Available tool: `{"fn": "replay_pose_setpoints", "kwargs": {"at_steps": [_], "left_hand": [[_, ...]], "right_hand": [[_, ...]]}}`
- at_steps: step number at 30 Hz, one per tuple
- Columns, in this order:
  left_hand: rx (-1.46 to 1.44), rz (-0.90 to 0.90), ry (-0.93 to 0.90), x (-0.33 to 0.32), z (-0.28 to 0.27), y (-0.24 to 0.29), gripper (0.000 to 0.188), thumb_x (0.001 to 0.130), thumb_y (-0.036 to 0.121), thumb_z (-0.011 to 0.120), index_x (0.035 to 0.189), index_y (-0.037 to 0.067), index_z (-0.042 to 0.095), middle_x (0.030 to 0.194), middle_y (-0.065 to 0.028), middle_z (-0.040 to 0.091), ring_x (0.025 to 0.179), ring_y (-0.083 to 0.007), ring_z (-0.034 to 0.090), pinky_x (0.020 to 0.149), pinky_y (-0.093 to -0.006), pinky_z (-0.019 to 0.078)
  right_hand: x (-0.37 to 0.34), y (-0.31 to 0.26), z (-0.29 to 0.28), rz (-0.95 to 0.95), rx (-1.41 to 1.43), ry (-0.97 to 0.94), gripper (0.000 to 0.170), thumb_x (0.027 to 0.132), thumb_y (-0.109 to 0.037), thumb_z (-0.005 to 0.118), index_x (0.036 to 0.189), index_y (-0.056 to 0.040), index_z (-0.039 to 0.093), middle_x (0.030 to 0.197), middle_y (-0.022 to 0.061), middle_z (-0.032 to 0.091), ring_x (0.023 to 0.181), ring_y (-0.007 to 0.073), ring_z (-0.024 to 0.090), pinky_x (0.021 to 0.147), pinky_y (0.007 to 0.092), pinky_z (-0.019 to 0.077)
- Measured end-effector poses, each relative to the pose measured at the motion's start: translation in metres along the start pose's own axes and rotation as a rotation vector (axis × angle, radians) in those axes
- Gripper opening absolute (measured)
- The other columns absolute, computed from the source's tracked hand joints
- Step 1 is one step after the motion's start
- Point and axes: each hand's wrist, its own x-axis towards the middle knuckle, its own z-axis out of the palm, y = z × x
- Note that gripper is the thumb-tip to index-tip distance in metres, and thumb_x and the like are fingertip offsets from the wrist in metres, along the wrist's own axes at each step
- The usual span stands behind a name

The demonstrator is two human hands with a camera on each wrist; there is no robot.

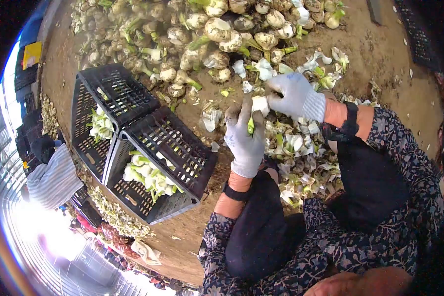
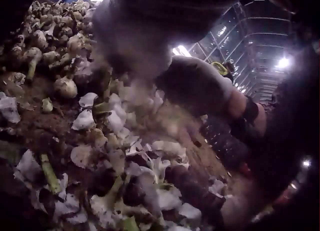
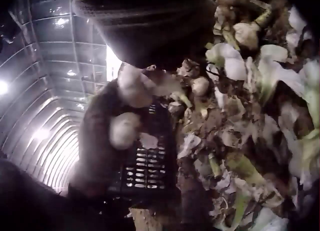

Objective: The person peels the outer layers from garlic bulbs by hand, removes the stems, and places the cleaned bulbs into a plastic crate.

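Observation:
A white garlic bulb with a short green stem is in my gloved left hand, which grips it with the stem lying along the palm. My gloved right hand is at the bulb's far side, its thumb and curled fingers pinching at the edge. Both hands are just above a heap of torn white and green garlic skins. In the right wrist view the bulb is blurred beneath the dark glove. The left wrist view shows the right hand in shadow, with the bulb hidden.
Unpeeled, soil-marked garlic is piled on the ground ahead. Two black slatted crates lie tipped on their sides at the left, holding peeled garlic with green stems. Another person in a striped top is farther left.

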Motion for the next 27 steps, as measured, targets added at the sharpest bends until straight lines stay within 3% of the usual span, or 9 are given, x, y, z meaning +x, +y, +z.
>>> {"fn": "replay_pose_setpoints", "kwargs": {"at_steps": [3, 6, 10, 12, 17, 20, 21, 25, 27], "left_hand": [[-0.159, 0.035, 0.047, -0.005, -0.005, 0.004, 0.032, 0.087, 0.006, 0.06, 0.118, 0.001, 0.062, 0.103, -0.0186, 0.054, 0.088, -0.031, 0.059, 0.075, -0.0364, 0.0513], [-0.197, 0.072, 0.095, -0.003, -0.012, 0.003, 0.034, 0.084, 0.002, 0.061, 0.118, 0.0, 0.063, 0.101, -0.0161, 0.054, 0.088, -0.03, 0.057, 0.077, -0.037, 0.0488], [-0.049, 0.078, 0.126, -0.001, -0.012, -0.004, 0.041, 0.078, 0.002, 0.065, 0.119, 0.0, 0.062, 0.097, -0.0155, 0.055, 0.086, -0.0305, 0.056, 0.077, -0.0372, 0.0468], [0.011, 0.087, 0.122, -0.001, -0.011, -0.004, 0.04, 0.078, 0.002, 0.066, 0.118, 0.0, 0.062, 0.097, -0.0157, 0.055, 0.085, -0.0307, 0.056, 0.076, -0.0371, 0.0472], [-0.247, -0.134, 0.189, -0.005, -0.009, 0.0, 0.026, 0.081, 0.005, 0.067, 0.106, -0.001, 0.064, 0.092, -0.0107, 0.06, 0.078, -0.0209, 0.058, 0.072, -0.0329, 0.0488], [-0.697, -0.44, 0.179, -0.006, -0.011, 0.005, 0.016, 0.084, 0.003, 0.066, 0.099, -0.001, 0.062, 0.09, -0.0039, 0.062, 0.078, -0.0098, 0.056, 0.07, -0.0253, 0.0477], [-0.75, -0.476, 0.168, -0.008, -0.012, 0.001, 0.015, 0.085, 0.002, 0.065, 0.099, -0.001, 0.062, 0.091, -0.0035, 0.062, 0.079, -0.009, 0.056, 0.07, -0.0242, 0.0471], [-0.763, -0.397, 0.151, -0.015, -0.002, -0.007, 0.013, 0.085, 0.004, 0.067, 0.096, 0.0, 0.061, 0.088, -0.0025, 0.061, 0.079, -0.0094, 0.056, 0.072, -0.0247, 0.0476], [-0.775, -0.42, 0.202, -0.017, -0.004, -0.009, 0.013, 0.085, 0.006, 0.067, 0.096, 0.001, 0.061, 0.089, -0.0026, 0.061, 0.08, -0.0098, 0.056, 0.073, -0.0254, 0.0478]], "right_hand": [[0.011, 0.032, -0.004, 0.362, 0.024, -0.163, 0.03, 0.077, -0.034, 0.057, 0.084, -0.0048, 0.062, 0.085, 0.0202, 0.065, 0.08, 0.0376, 0.063, 0.072, 0.0483, 0.0488], [0.007, 0.058, -0.006, 0.325, -0.178, -0.149, 0.024, 0.079, -0.023, 0.055, 0.089, -0.002, 0.061, 0.083, 0.0225, 0.062, 0.081, 0.0396, 0.062, 0.069, 0.0458, 0.049], [-0.003, 0.021, -0.02, 0.271, 0.452, -0.182, 0.037, 0.08, -0.033, 0.065, 0.101, -0.0024, 0.059, 0.098, 0.0162, 0.063, 0.093, 0.031, 0.061, 0.082, 0.039, 0.0468], [-0.001, -0.009, -0.034, 0.061, 0.323, -0.261, 0.044, 0.081, -0.034, 0.071, 0.107, -0.0008, 0.058, 0.11, 0.0151, 0.06, 0.101, 0.0236, 0.058, 0.091, 0.0355, 0.0443], [-0.003, -0.019, -0.008, -0.023, 0.36, 0.021, 0.036, 0.084, -0.029, 0.064, 0.107, -0.0009, 0.06, 0.092, 0.019, 0.063, 0.088, 0.0303, 0.063, 0.077, 0.0379, 0.0481], [-0.001, -0.021, -0.018, 0.111, 0.587, -0.162, 0.032, 0.086, -0.027, 0.062, 0.103, 0.0002, 0.062, 0.087, 0.0181, 0.064, 0.082, 0.0282, 0.063, 0.074, 0.0369, 0.0483], [0.001, -0.023, -0.025, 0.427, 0.932, -0.335, 0.03, 0.087, -0.027, 0.061, 0.1, 0.0005, 0.064, 0.087, 0.0159, 0.065, 0.081, 0.0261, 0.062, 0.073, 0.036, 0.0482], [0.014, 0.027, 0.005, 0.286, 0.572, -0.004, 0.034, 0.087, -0.031, 0.062, 0.096, 0.0021, 0.06, 0.078, 0.0054, 0.061, 0.071, 0.0118, 0.055, 0.064, 0.0292, 0.0462], [0.01, 0.04, -0.002, 0.52, 0.487, 0.027, 0.034, 0.086, -0.028, 0.064, 0.101, 0.0023, 0.06, 0.08, 0.0047, 0.062, 0.075, 0.0128, 0.058, 0.066, 0.0293, 0.0469]]}}
